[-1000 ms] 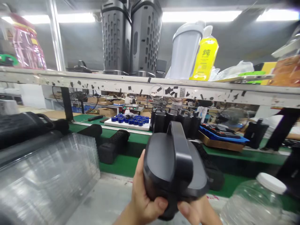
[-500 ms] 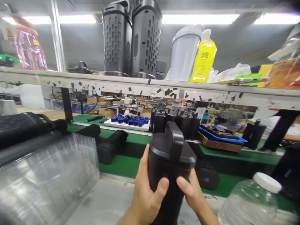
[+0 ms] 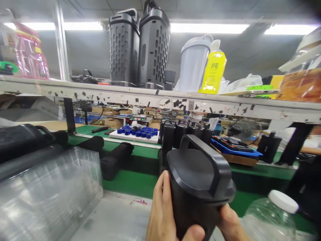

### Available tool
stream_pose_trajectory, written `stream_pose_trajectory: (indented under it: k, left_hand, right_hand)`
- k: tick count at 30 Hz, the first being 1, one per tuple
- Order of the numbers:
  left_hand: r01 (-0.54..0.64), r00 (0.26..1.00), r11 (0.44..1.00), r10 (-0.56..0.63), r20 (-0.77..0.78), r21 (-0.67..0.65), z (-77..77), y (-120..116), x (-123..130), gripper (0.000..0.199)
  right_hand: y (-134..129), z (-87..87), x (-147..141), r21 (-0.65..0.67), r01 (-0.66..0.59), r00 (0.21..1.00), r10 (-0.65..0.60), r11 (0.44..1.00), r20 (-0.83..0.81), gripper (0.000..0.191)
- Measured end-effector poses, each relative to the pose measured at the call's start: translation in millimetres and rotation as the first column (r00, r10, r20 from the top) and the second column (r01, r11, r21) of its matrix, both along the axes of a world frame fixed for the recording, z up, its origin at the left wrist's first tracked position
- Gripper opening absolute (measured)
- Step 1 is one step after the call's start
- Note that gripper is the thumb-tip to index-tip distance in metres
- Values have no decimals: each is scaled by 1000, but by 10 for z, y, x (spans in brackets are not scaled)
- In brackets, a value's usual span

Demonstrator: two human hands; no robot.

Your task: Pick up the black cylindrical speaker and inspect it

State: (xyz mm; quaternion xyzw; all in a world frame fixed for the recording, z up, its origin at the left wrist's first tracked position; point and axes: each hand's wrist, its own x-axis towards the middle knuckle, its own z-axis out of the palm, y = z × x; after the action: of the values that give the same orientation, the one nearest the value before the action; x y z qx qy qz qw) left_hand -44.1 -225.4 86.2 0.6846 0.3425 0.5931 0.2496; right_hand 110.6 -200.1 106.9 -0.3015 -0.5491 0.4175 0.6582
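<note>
Black handled canister between both hands

Canister (image 3: 193,192) tilted, lid up, in front of the green bench (image 3: 142,187), below the shelf's (image 3: 115,96) edge. My left hand (image 3: 162,214) and right hand (image 3: 232,222) have fingers pressed on opposite sides, gripping it. Clear plastic tray (image 3: 55,187) well left; white-capped bottle (image 3: 271,212) near my right. Green strip shows between canister and perforated black tube (image 3: 119,159).

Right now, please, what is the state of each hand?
Left hand: closed around one side of the black handled container.
Right hand: holding the other side of the same container; part of this hand is hidden.
</note>
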Motion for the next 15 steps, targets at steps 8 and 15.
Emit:
stream_pose_trajectory:
  k: [8,15]
  left_hand:
    - [192,980,971,-196,-20,-140,217,15,-213,61]
    - [541,831,784,-555,45,-305,336,199,-473,65]
  right_hand:
    - [-65,140,-18,-221,-24,961,-39,975,-274,49]
    - [147,130,250,-169,70,941,-121,983,-317,53]
